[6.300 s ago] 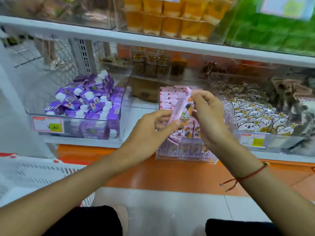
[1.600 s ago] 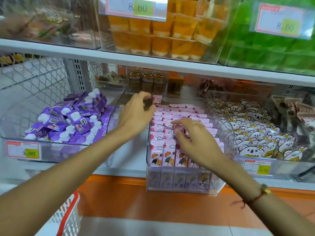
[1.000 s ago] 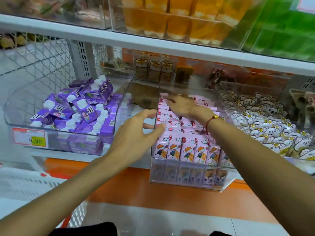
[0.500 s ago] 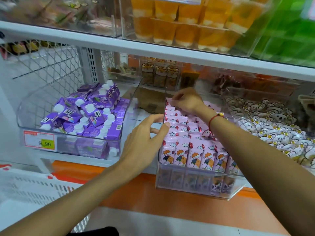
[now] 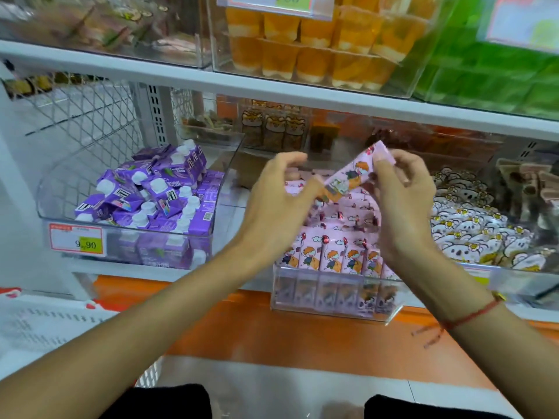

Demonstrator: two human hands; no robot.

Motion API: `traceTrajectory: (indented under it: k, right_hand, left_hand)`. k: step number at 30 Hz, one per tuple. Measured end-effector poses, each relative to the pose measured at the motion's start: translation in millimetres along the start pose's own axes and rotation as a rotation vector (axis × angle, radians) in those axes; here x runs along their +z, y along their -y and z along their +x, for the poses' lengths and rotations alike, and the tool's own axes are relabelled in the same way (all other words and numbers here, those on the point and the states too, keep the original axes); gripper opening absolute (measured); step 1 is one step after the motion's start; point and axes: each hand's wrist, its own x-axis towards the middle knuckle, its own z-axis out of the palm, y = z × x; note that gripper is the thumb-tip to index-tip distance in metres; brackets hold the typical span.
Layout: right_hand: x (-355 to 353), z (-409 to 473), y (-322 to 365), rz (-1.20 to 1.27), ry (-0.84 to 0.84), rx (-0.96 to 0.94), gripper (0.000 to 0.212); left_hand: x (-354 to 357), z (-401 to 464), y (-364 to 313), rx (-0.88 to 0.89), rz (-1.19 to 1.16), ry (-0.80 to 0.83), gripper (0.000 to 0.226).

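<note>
Packet: pink packet, held in the air and tilted, its upper end to the right. It hangs over the rear half of the clear bin, which juts past the shelf's front edge.
Right hand: right hand pinches the packet's upper end between thumb and fingers.
Left hand: left hand has its thumb at the packet's lower end and its fingers curled above, off the packet. I cannot tell whether it grips.
Handling (judged): light, with a soft glossy film that probably creases and slips. The contents may crush.
Hold (judged): by the flat end seams or across the broad faces, lightly.
Edges: the bin's side walls hem in the packed rows. The upper shelf runs overhead, near the raised fingers.
Neighbours: purple cartons toward the left edge, white packets just beside on the right.
Room (judged): open toward the person, in front of the shelf's front edge. It is tight going down between the rows.
</note>
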Motion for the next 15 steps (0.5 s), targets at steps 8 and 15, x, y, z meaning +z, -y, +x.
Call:
traceTrajectory:
  k: [8, 15]
  right_hand:
    - [-34, -31, 10, 0.043, 0.099, 0.305, 0.008]
    - [-44, -25, 7, 0.064, 0.265, 0.382, 0.016]
  left_hand:
    - [9, -42, 12, 0.223, 0.216, 0.134, 0.046]
    - [17, -43, 22, 0.173, 0.178, 0.125, 0.043]
